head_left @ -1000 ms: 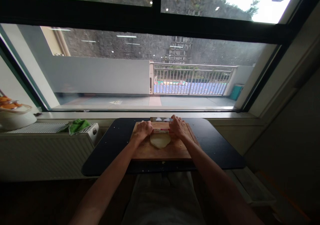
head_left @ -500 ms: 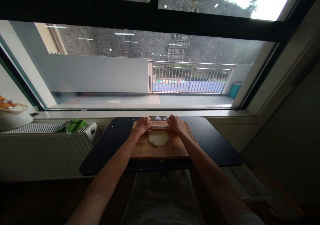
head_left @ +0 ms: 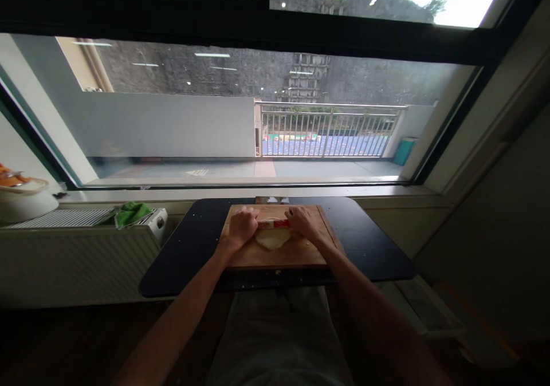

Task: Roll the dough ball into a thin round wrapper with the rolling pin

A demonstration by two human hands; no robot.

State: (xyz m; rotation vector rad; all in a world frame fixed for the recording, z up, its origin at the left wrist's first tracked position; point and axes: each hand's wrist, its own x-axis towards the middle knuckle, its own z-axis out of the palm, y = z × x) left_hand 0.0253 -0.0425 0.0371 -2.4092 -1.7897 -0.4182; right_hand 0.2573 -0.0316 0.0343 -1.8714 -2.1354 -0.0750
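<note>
A flat pale piece of dough (head_left: 273, 239) lies on a wooden board (head_left: 296, 255) that rests on a small black table (head_left: 369, 248). Across the dough's far half lies a rolling pin with a red and white label (head_left: 274, 223). My left hand (head_left: 241, 227) is closed over the pin's left end and my right hand (head_left: 304, 221) is closed over its right end. Both forearms reach forward from the bottom of the view.
Behind the board's far edge lies a small flat object (head_left: 271, 200) that I cannot make out. A white radiator (head_left: 77, 220) stands at the left with a green cloth (head_left: 129, 212) on it and a white bowl (head_left: 24, 200) beyond. A large window fills the wall ahead.
Both hands have drawn the rolling pin back toward me, from the board's far edge onto the dough. The dough stays in place.
</note>
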